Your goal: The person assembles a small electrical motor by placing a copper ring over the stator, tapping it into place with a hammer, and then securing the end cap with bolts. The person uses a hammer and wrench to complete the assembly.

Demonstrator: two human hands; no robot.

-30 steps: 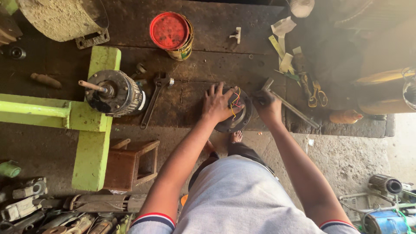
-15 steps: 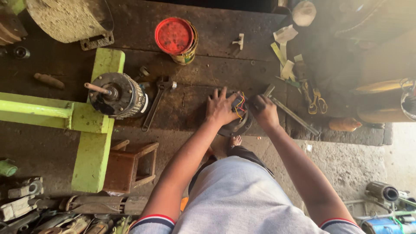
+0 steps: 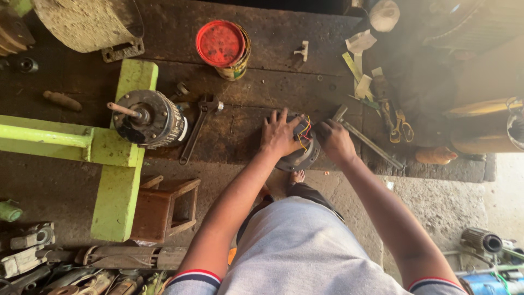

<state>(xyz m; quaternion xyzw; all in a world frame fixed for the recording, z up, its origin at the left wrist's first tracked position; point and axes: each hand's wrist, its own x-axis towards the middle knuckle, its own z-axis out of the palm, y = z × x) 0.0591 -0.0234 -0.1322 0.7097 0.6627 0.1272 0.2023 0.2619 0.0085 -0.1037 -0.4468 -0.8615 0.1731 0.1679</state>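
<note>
my left hand (image 3: pixel 281 134) lies flat on the round motor part (image 3: pixel 299 150) at the near edge of the bench (image 3: pixel 256 98), fingers spread and pressing down, not clenched. my right hand (image 3: pixel 335 141) is just to the right of it, fingers curled around a metal tool (image 3: pixel 349 128) whose bar runs off to the right; i cannot tell how tightly i hold it. red and yellow wires (image 3: pixel 304 131) poke out between my hands. to do this well, i judge i should keep my left palm pressing so the part cannot skid off the edge, keep the wires away from the tool tip, and work with small, steady moves. to the left lie a wrench (image 3: pixel 197 128) and another motor (image 3: pixel 150 117) on a green frame (image 3: pixel 117 164); a red-lidded can (image 3: pixel 222 46) stands farther back, and scissors (image 3: pixel 401 123) lie to the right.
</note>
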